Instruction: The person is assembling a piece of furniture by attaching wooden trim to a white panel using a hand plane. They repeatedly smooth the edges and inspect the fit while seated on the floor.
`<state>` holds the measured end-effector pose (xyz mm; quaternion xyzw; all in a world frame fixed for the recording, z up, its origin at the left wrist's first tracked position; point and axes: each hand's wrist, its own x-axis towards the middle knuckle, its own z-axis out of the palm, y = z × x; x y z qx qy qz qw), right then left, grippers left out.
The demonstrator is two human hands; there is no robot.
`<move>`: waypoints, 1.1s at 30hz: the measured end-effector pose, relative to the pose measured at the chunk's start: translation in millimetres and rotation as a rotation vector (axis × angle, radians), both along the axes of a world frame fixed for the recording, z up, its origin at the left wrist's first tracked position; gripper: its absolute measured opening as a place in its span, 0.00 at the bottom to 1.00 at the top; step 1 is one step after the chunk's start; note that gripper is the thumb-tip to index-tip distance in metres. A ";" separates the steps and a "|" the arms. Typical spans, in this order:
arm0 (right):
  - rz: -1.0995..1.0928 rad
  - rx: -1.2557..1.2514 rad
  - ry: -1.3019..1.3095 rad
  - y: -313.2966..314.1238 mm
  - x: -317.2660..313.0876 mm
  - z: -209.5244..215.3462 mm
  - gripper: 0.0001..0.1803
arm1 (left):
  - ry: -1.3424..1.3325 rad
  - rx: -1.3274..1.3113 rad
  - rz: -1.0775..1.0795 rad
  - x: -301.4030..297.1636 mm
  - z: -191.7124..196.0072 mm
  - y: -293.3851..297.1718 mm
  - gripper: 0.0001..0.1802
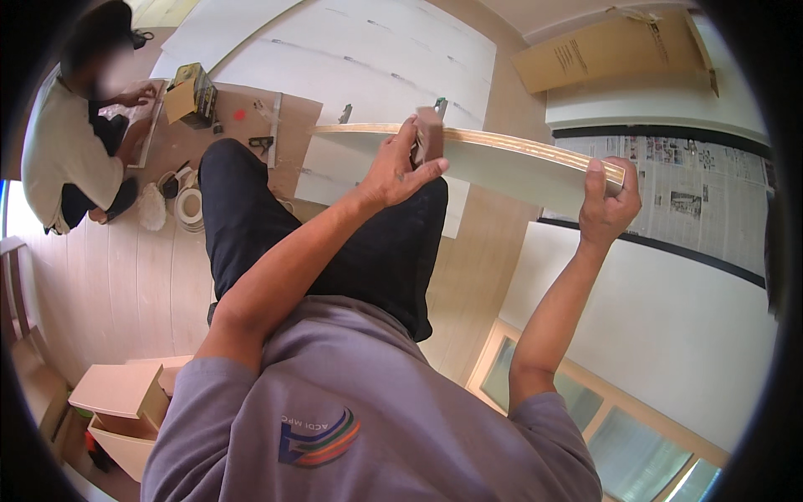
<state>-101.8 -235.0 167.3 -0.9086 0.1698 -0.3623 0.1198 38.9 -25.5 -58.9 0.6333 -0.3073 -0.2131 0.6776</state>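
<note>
Seemingly smooths the board (pixel 506 165), pinching a block (pixel 431 142) in left hand (pixel 393 173), clasping board's right end in right hand (pixel 609 211) (next likely needs level strokes)

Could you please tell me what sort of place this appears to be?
Perhaps a room used as a makeshift carpentry workspace, judging by the layered-edge board, the large white panel and the newspaper sheets.
</note>
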 end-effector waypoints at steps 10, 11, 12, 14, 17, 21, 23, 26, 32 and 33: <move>0.065 0.070 -0.050 -30.7 -44.7 -6.7 0.12 | -0.588 0.087 -0.004 -29.7 -38.5 -11.6 0.49; 0.064 0.086 -0.049 -30.6 -45.2 -7.2 0.13 | -0.541 0.134 0.010 -28.3 -44.5 -10.3 0.46; 0.060 0.086 -0.052 -30.2 -44.8 -8.5 0.13 | -0.493 0.180 0.024 -26.2 -50.8 -8.5 0.43; 0.058 0.081 -0.058 -30.7 -43.5 -9.3 0.13 | -0.426 0.192 0.030 -18.6 -71.7 -3.5 0.40; 0.037 0.080 -0.076 -35.0 -42.3 -13.1 0.12 | -0.355 0.191 0.038 -2.8 -96.5 4.7 0.39; 0.001 0.095 -0.066 -41.5 -48.0 -9.6 0.13 | -0.384 0.233 0.021 5.6 -110.8 4.5 0.47; -0.016 0.090 -0.083 -42.0 -44.0 -11.9 0.13 | -0.444 0.267 0.039 5.5 -110.6 5.6 0.52; -0.009 0.093 -0.105 -51.0 -46.7 -17.8 0.13 | -0.382 0.280 0.038 3.3 -97.0 3.3 0.55; -0.011 0.117 -0.105 -56.2 -49.2 -18.5 0.12 | -0.397 0.259 0.011 5.2 -96.5 6.9 0.49; 0.003 0.115 -0.108 -60.1 -50.7 -19.8 0.12 | -0.412 0.253 0.009 5.9 -100.5 7.9 0.46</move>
